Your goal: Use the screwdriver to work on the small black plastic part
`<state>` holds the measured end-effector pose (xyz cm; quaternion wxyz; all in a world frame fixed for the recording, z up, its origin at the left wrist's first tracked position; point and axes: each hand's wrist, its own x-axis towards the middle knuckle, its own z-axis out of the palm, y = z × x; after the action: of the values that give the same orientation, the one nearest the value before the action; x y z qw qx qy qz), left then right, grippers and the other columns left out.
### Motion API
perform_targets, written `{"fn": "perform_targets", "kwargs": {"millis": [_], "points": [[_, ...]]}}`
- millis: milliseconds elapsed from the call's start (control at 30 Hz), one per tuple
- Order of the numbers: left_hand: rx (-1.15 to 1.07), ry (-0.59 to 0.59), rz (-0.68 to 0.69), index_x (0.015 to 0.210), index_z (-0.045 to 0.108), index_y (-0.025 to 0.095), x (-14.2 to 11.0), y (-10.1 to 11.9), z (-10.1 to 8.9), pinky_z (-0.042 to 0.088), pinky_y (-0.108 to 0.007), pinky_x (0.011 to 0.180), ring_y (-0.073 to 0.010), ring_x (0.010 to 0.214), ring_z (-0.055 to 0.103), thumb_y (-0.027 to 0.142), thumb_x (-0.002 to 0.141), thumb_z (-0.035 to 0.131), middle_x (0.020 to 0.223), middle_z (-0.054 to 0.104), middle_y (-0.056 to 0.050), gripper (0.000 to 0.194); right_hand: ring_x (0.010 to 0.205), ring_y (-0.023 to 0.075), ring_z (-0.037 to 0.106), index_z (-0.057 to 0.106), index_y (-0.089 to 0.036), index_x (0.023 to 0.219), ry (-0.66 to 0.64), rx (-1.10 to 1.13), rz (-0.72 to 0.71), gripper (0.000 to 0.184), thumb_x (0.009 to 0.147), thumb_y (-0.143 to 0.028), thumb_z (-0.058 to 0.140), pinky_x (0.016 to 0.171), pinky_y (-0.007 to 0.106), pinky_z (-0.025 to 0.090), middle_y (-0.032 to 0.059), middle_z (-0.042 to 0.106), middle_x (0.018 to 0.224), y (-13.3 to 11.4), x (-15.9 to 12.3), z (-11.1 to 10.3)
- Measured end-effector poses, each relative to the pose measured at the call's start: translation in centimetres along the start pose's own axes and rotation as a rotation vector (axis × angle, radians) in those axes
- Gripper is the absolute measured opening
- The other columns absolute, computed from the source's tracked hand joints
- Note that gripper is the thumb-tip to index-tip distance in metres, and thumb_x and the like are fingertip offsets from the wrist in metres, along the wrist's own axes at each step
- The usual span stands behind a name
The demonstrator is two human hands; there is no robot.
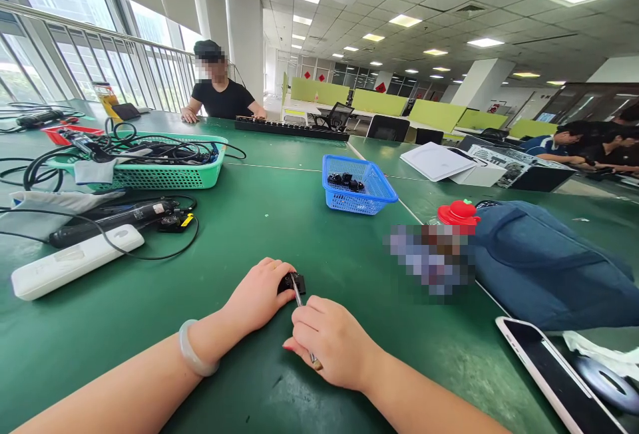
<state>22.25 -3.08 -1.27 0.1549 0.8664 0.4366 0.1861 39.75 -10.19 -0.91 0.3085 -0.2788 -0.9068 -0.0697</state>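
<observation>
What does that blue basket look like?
The blue basket looks like plastic, open-topped and roughly rectangular, with a smooth rim and walls pierced by many small holes. It sits upright on the green table, beyond the two hands, neither of which touches it. Some small black parts lie inside.

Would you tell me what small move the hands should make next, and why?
I would probably turn the tool slightly with the right hand, while the left hand holds the black part, since the tool's tip appears to meet that part.
</observation>
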Motion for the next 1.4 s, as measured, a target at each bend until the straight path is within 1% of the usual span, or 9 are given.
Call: {"fn": "perform_targets", "kwargs": {"millis": [133, 233, 333, 500, 667, 1000, 1233, 1333, 1400], "points": [[0.034, -0.009, -0.006, 0.101, 0.058, 0.022, -0.1, 0.2, -0.2, 0.043, -0.038, 0.086, -0.024, 0.096, 0.054, 0.024, 0.084, 0.06, 0.097, 0.064, -0.003, 0.017, 0.058, 0.0141, 0.036, 0.052, -0.018, 0.061, 0.066, 0.085, 0.023, 0.03, 0.09, -0.022, 0.045, 0.052, 0.028, 0.032, 0.0031, 0.055, 0.064, 0.1, -0.2, -0.6], [0.035, -0.012, -0.01, 0.101, 0.058, 0.022, -0.1, 0.2, -0.1, 0.043, -0.037, 0.086, -0.0236, 0.097, 0.053, 0.024, 0.085, 0.06, 0.096, 0.064, -0.003, 0.017, 0.056, 0.0136, 0.033, 0.05, -0.019, 0.06, 0.065, 0.109, 0.009, 0.031, 0.09, -0.022, 0.044, 0.05, 0.028, 0.03, 0.0025, 0.053, 0.062, 0.1, -0.4, -0.9], [0.032, -0.007, -0.014, 0.102, 0.058, 0.022, -0.1, 0.1, 0.1, 0.043, -0.037, 0.087, -0.0236, 0.098, 0.053, 0.023, 0.084, 0.06, 0.098, 0.063, -0.003, 0.017, 0.055, 0.0134, 0.03, 0.049, -0.019, 0.058, 0.042, 0.088, -0.005, 0.031, 0.089, -0.021, 0.045, 0.049, 0.027, 0.028, 0.0016, 0.051, 0.06, 0.1, -0.4, -0.8], [0.024, -0.009, -0.007, 0.101, 0.058, 0.022, -0.1, 0.1, 0.1, 0.044, -0.037, 0.088, -0.0233, 0.098, 0.053, 0.021, 0.084, 0.059, 0.098, 0.063, -0.003, 0.017, 0.056, 0.0139, 0.031, 0.049, -0.019, 0.058, 0.009, 0.014, -0.01, 0.031, 0.089, -0.021, 0.048, 0.051, 0.027, 0.029, 0.0012, 0.049, 0.061, 0.0, -0.3, -0.3], [0.038, -0.013, -0.007, 0.101, 0.057, 0.021, -0.1, 0.3, 0.0, 0.044, -0.038, 0.088, -0.0234, 0.098, 0.053, 0.02, 0.084, 0.059, 0.098, 0.064, -0.003, 0.017, 0.057, 0.0138, 0.03, 0.051, -0.018, 0.057, 0.059, -0.012, -0.034, 0.033, 0.09, -0.021, 0.048, 0.051, 0.027, 0.027, 0.001, 0.049, 0.06, -0.4, -0.1, -0.3], [0.084, 0.001, -0.015, 0.101, 0.058, 0.02, 0.0, 0.4, -0.1, 0.044, -0.039, 0.087, -0.0241, 0.098, 0.054, 0.023, 0.084, 0.062, 0.098, 0.064, -0.004, 0.018, 0.058, 0.0137, 0.033, 0.052, -0.018, 0.059, 0.037, 0.001, 0.018, 0.034, 0.092, -0.022, 0.049, 0.053, 0.027, 0.032, 0.0012, 0.05, 0.062, -0.7, -0.1, -0.2], [0.073, 0.004, -0.016, 0.099, 0.058, 0.02, -0.1, 0.3, -0.1, 0.045, -0.039, 0.086, -0.0241, 0.096, 0.054, 0.023, 0.084, 0.061, 0.097, 0.064, -0.004, 0.016, 0.059, 0.0133, 0.034, 0.052, -0.017, 0.058, 0.057, -0.008, 0.042, 0.035, 0.093, -0.022, 0.049, 0.053, 0.027, 0.033, 0.0013, 0.051, 0.062, -0.8, 0.2, -0.1], [0.061, -0.001, 0.007, 0.1, 0.058, 0.02, -0.1, 0.1, -0.2, 0.044, -0.039, 0.088, -0.0242, 0.098, 0.054, 0.025, 0.085, 0.061, 0.099, 0.065, -0.005, 0.017, 0.06, 0.0133, 0.035, 0.051, -0.018, 0.058, 0.079, -0.015, 0.07, 0.036, 0.093, -0.021, 0.049, 0.054, 0.026, 0.034, 0.0016, 0.052, 0.063, -0.5, 0.3, -0.4], [0.051, 0.0, 0.013, 0.101, 0.059, 0.021, -0.2, 0.0, -0.1, 0.044, -0.039, 0.088, -0.0238, 0.098, 0.054, 0.025, 0.085, 0.06, 0.099, 0.065, -0.004, 0.017, 0.06, 0.0135, 0.034, 0.051, -0.018, 0.058, 0.084, 0.009, 0.058, 0.036, 0.093, -0.021, 0.048, 0.054, 0.026, 0.034, 0.0019, 0.052, 0.063, -0.3, 0.2, -0.7]]}}
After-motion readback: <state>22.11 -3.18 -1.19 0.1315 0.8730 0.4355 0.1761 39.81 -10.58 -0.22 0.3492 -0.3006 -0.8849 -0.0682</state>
